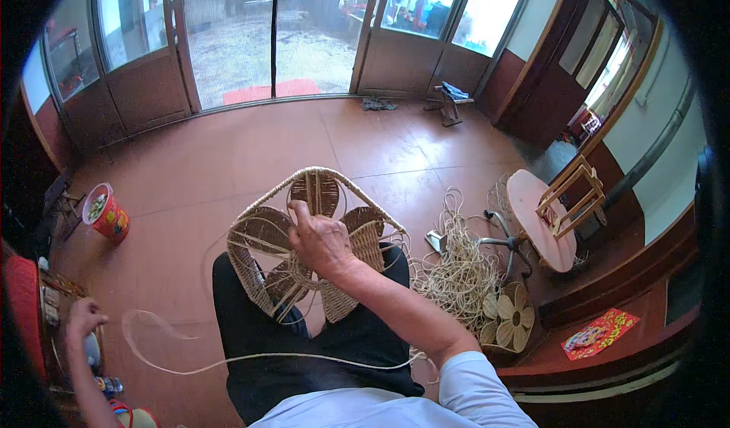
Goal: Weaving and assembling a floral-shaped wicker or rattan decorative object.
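A woven straw basket (357,238) with petal-shaped panels and a braided rim rests across my lap, between my knees. My right hand (323,241) reaches over it and is closed on its inner part, near the middle of the petals. What the fingertips pinch is hidden. Far out to the left, my left hand (85,319) is raised away from the basket with its fingers curled together. I cannot make out whether a strand is in them. A long pale straw strand (266,356) runs across my thighs and loops, partly blurred, beside the left hand.
A tangled heap of straw cord (460,268) lies on the floor at right, beside a flower-patterned woven piece (513,318). Behind it stand a round-topped stool (525,207) and a small wooden frame (570,200). A red bucket (110,215) stands at left.
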A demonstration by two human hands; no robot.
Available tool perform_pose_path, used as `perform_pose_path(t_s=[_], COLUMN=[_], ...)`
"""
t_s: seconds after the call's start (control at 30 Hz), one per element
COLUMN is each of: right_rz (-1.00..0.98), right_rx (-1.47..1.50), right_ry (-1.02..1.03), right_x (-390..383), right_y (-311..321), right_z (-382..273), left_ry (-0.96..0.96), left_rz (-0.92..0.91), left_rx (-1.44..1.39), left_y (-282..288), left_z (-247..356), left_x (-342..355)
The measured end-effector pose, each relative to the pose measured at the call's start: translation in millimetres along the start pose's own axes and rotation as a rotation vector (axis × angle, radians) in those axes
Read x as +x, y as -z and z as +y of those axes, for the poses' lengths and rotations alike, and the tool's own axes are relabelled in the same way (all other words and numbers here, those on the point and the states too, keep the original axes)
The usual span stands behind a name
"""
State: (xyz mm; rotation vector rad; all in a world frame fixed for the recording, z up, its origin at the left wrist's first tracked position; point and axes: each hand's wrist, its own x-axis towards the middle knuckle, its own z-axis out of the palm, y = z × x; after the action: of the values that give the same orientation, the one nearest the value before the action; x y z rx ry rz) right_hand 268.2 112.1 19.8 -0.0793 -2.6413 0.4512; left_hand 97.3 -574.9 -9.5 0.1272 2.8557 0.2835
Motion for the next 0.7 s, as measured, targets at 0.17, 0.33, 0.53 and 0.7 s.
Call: perform_pose_path(t_s=[0.17,0.33,0.53,0.7], right_rz=[0.017,-0.048,-0.038,-0.055], right_rx=[0.007,0.008,0.092,0.116], right_ry=[0.085,0.036,-0.029,-0.057], right_x=[6.0,8.3,7.1,9.3], right_y=[1.9,-5.8,-11.4,-9.3], right_z=[-20.0,-21.5,-14.5,-21.9], left_ry=[-0.177,-0.184,-0.195,-0.142], left_rz=[-0.069,-0.264,-0.271,-0.144], left_rx=[-0.488,-0.697,-0.653,-0.679], left_y=[-122.9,-184.8,-185.2,-174.7], left_z=[121.7,208.7,226.6,228.7], left_x=[-61.9,-116.2,-139.3,-147.8])
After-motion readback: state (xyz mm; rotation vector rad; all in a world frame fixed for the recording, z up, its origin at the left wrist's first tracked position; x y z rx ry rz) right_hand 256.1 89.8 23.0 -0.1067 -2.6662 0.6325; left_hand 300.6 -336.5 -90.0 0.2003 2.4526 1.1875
